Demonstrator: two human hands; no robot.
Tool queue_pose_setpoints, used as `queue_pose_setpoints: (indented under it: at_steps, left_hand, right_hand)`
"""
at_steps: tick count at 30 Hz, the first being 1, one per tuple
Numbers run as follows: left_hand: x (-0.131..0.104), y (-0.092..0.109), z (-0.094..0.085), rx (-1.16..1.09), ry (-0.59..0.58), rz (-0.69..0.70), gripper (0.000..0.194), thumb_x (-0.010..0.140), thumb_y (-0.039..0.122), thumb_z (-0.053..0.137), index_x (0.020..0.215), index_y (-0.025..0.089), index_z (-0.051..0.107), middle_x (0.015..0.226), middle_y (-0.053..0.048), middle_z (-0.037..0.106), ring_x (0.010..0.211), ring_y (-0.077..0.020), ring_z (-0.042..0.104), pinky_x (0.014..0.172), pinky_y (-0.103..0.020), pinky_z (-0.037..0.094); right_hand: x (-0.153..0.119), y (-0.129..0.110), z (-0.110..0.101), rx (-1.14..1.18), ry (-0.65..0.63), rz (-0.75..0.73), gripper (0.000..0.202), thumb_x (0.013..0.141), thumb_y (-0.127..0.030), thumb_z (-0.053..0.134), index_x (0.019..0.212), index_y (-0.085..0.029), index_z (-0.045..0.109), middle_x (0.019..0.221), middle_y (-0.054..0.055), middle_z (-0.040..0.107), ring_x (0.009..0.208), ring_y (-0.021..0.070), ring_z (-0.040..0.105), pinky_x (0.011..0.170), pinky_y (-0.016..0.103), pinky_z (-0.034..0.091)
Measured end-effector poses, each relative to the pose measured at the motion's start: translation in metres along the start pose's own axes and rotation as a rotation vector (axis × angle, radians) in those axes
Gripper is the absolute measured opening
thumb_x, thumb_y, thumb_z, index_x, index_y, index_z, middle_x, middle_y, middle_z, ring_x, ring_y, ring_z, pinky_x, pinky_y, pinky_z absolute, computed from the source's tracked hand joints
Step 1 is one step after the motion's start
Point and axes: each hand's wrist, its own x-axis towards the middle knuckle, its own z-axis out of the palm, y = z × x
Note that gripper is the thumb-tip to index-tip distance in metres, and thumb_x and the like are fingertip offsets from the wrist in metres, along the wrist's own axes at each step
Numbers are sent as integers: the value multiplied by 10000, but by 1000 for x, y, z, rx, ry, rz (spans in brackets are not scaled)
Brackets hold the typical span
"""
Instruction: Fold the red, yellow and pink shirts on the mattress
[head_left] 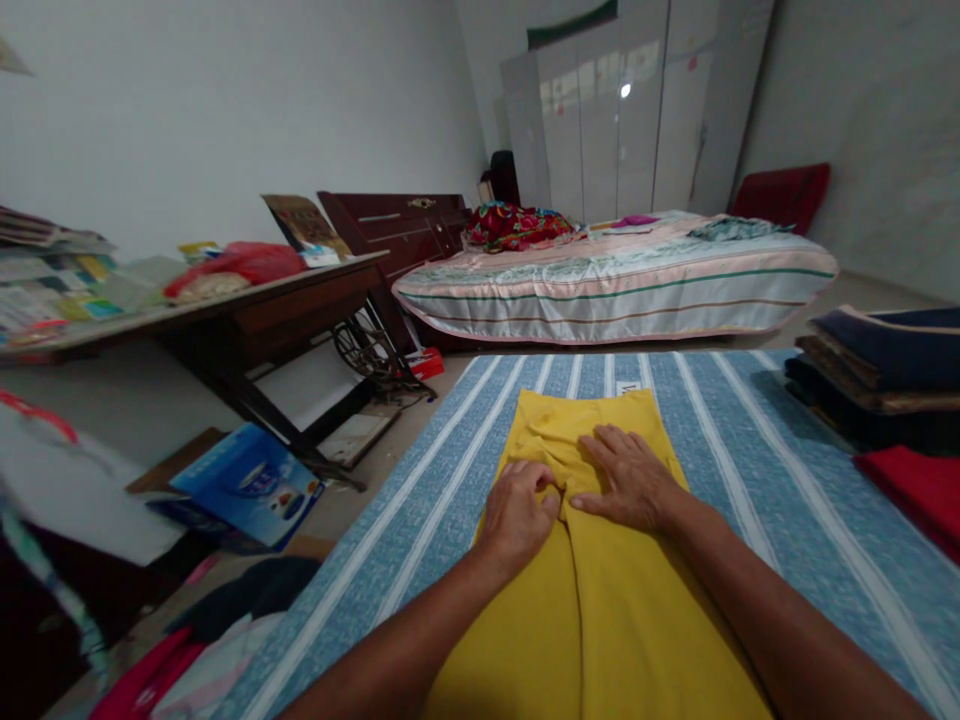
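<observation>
Against the far wall stands a tall, shiny white wardrobe (pixel 577 130), the biggest thing to see. In front of it is a bed (pixel 615 290) with a pink and white striped sheet. Nearer is a blue cover (pixel 795 490) with white stripes. To the left is a dark wooden desk (pixel 277 325) with lots of bits on top. Yellow trousers (pixel 517 620) lie flat on the blue cover, right in front of the person, with the waist at the far end. A pile of dark folded clothes (pixel 885 360) sits to their right. On the floor by the desk is a blue box (pixel 251 490) with white letters in an oval, too blurry to read. A brown bag (pixel 304 225) on the desk has dark printing that I cannot read. The right hand (pixel 626 475) lies flat on the trousers, fingers a little apart. The left hand (pixel 517 510) is curled, thumb and finger pinching the yellow cloth near the middle seam. Smallest is a white tag (pixel 628 386) at the waist, its dark marks too tiny to read.
</observation>
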Motion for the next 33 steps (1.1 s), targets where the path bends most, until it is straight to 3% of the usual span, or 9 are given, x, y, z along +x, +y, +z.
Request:
queue_pose_setpoints:
  at_steps: [3,6,9,12,20,33]
  left_hand:
    - [7,1,-10,196,15,232,245,746,77,516,949,189,595,976,-62,600,940,-219,497,851,-365,422]
    - [17,4,-14,320,-81,380,301,738,62,533,998,201,594,1173,-86,549,1026,-244,462,866,-401,416]
    - [26,2,-13,396,-173,439,145,774,107,544,866,195,613,1059,-84,580,990,-246,469,825,-403,412]
    - [25,-2,-12,433,-179,457,96,811,126,517,797,180,596,894,-74,588,898,-230,480,794,-387,398]
    - [10,-9,-17,449,-106,475,120,846,152,457,792,176,561,821,-60,584,811,-208,478,758,-349,370]
    - [-4,-4,-9,374,-32,509,202,903,208,406,749,187,535,747,-48,556,750,-193,469,704,-342,353]
  right_hand:
    - [0,0,0,43,11,-26,830,730,-699,540,1336,-138,459,1376,207,424,1284,357,359,1037,491,288]
    - [-1,0,-1,74,4,-39,798,737,-677,551,1330,-150,468,1358,202,444,1263,357,385,1022,500,310]
    - [0,0,-1,87,-8,-41,795,734,-659,569,1329,-141,469,1348,203,452,1249,354,400,1017,490,318]
    - [0,0,-2,89,-13,-36,814,724,-660,579,1337,-137,461,1349,197,448,1246,352,400,1023,476,313]
    - [0,0,-5,96,-8,-58,722,722,-640,590,1266,-170,524,1249,165,518,1172,333,454,975,470,344]
    - [-1,7,2,221,55,-42,731,641,-551,693,1255,-173,572,1324,167,508,1231,329,446,1022,487,334]
